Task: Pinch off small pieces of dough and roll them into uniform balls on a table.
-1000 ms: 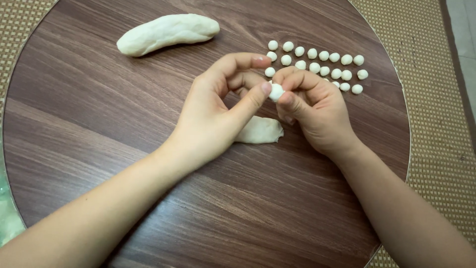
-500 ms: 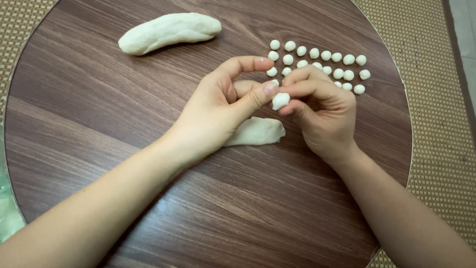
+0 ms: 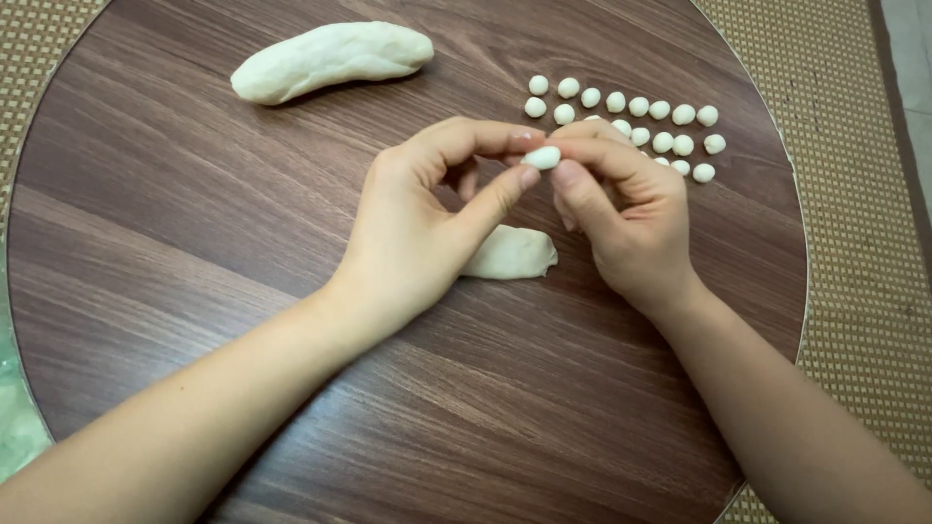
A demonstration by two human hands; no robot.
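Above the round wooden table (image 3: pixel 194 320), the left hand (image 3: pixel 417 233) and right hand (image 3: pixel 631 223) meet, fingertips of both pinched on a small white dough pellet (image 3: pixel 542 157). The step in hand looks like shaping it; setting it down would call for a free spot beside the rows of finished dough balls (image 3: pixel 641 116). A short dough piece (image 3: pixel 515 254) lies beneath the hands, a long dough log (image 3: pixel 330 60) well apart. No packages, labels or signs show.

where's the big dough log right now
In the head view the big dough log lies at the upper left of the round wooden table, apart from both hands and left of the small dough balls.
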